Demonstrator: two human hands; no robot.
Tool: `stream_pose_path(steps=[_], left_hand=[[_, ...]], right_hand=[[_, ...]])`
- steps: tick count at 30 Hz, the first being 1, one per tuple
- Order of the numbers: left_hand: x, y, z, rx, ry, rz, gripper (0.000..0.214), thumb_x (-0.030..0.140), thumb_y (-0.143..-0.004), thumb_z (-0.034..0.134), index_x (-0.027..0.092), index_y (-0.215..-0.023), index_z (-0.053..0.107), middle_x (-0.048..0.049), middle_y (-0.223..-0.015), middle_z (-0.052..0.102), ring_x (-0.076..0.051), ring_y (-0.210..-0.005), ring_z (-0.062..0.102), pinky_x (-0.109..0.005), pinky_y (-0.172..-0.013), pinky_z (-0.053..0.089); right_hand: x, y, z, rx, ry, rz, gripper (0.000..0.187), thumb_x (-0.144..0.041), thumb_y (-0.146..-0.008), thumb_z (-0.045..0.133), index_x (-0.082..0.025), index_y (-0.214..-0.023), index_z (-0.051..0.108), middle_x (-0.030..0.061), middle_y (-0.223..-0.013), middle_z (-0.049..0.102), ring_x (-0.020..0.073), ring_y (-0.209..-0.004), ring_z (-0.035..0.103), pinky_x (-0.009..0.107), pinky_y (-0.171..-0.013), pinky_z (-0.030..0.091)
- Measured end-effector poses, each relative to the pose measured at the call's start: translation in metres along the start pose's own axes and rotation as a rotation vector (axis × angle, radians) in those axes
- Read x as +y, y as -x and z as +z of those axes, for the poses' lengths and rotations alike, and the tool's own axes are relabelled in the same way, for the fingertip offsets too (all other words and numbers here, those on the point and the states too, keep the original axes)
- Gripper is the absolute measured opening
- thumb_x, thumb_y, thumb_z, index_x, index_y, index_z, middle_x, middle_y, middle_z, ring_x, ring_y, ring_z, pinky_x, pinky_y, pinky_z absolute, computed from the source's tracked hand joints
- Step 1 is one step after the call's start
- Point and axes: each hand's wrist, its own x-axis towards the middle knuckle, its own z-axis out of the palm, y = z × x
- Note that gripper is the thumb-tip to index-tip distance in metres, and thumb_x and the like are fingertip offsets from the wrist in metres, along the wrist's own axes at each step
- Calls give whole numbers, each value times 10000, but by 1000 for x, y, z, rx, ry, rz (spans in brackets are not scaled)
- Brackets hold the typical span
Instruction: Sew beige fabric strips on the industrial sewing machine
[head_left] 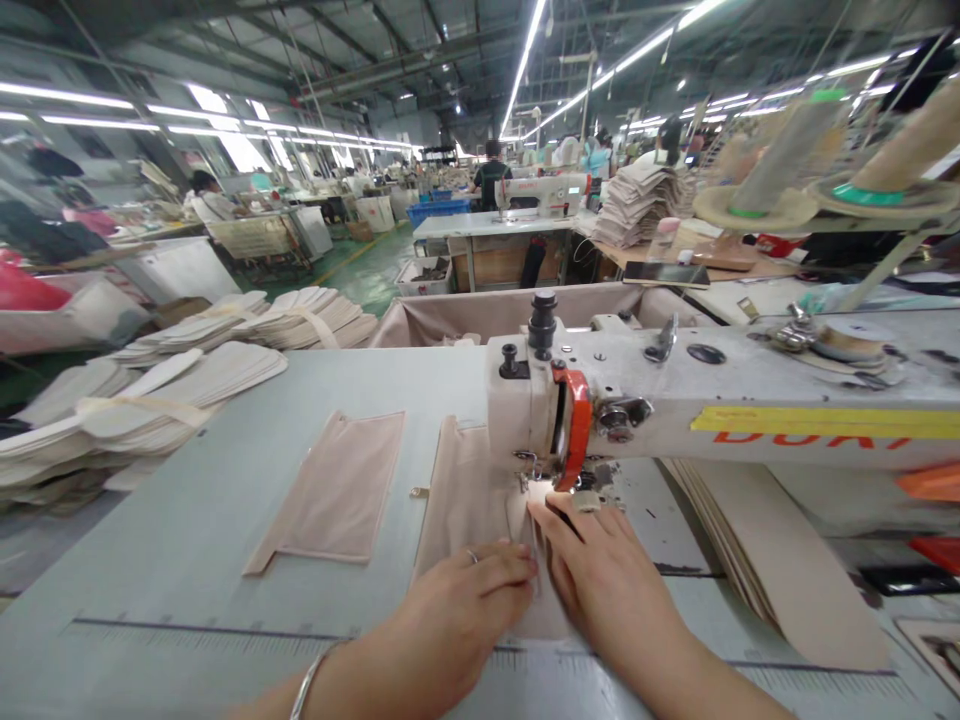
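Observation:
A beige fabric piece (465, 490) lies under the head of a white sewing machine (637, 400), its edge at the lit needle area. My left hand (472, 610), with a ring and a bracelet, is closed on the near part of this fabric, fingers together and the thumb hidden. Close to the presser foot (536, 485), my right hand (600, 560) lies on the fabric with its fingers stretched out. An orange guard (574, 430) stands just above those fingertips. To the left, another beige fabric piece (337, 490) with stitched edges rests flat on the table (225, 590).
Tied bundles of pale cut pieces (157, 400) sit along the left edge. Long beige strips (787, 570) are stacked under the machine arm at right. Behind the machine are a fabric-lined bin (450, 315) and thread cones (787, 160). People work farther back.

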Motion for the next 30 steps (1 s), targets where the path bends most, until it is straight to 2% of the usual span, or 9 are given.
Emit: stream_pose_path(steps=[5, 11, 17, 21, 30], left_hand=[[-8, -12, -5, 22, 5, -67, 370, 36, -895, 405, 147, -1179, 614, -93, -1233, 640, -201, -1243, 538, -331, -1081, 459], [-22, -25, -7, 69, -11, -72, 301, 44, -917, 415, 112, -1111, 635, -105, -1154, 655, -202, -1162, 581, -328, -1063, 461], [-37, -33, -6, 79, -23, -130, 312, 24, -908, 427, 156, -1098, 637, -73, -1110, 652, -182, -1093, 605, -319, -1022, 488], [-47, -38, -3, 131, -35, -128, 294, 28, -907, 453, 161, -1081, 649, -66, -1107, 660, -179, -1068, 619, -305, -982, 513], [-70, -48, 8, 267, -38, -153, 244, 79, -940, 487, 180, -1039, 687, -50, -1090, 706, -191, -1053, 654, -323, -974, 525]], right_hand=[[1, 1, -4, 2, -15, -14, 428, -145, -947, 425, -191, -1368, 490, 131, -1230, 554, 301, -1051, 503, 457, -888, 400], [0, -1, -7, 4, -29, -9, 410, -138, -952, 413, -195, -1350, 492, 114, -1242, 547, 292, -1024, 500, 450, -870, 404], [-1, -3, -9, 10, -47, -25, 432, -120, -935, 416, -186, -1358, 479, 110, -1267, 532, 297, -1050, 485, 462, -885, 402], [-2, -4, -8, -6, -35, 0, 448, -117, -921, 428, -188, -1359, 488, 109, -1267, 534, 296, -1020, 493, 461, -859, 423], [-1, -5, -4, -30, 9, 35, 484, -147, -917, 462, -171, -1400, 485, 124, -1255, 556, 321, -1089, 483, 483, -927, 413]])
